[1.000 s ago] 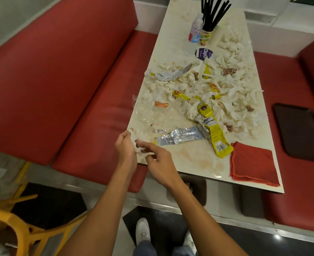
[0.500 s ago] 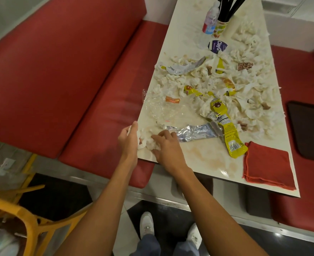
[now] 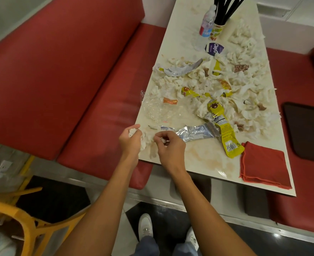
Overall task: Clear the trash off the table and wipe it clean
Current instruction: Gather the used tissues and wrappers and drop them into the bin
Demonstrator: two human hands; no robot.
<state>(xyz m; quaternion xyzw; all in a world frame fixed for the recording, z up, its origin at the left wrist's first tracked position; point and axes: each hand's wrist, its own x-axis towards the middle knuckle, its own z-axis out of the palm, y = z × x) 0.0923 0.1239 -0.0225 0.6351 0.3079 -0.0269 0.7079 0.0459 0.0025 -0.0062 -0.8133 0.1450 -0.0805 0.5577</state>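
Fingers (image 3: 136, 126) of left hand (image 3: 130, 143) curl round a wad of tissue scraps (image 3: 133, 132) at near-left corner of table (image 3: 204, 157); right hand (image 3: 171, 147) pinches one more beside it. Best to feed pieces into left palm, grip snug; most litter lies farther up.

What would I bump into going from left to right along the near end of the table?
Left hand gripping tissue scraps → right hand pinching a tissue bit → silver wrapper → yellow packet → red cloth → dark tray on the seat.
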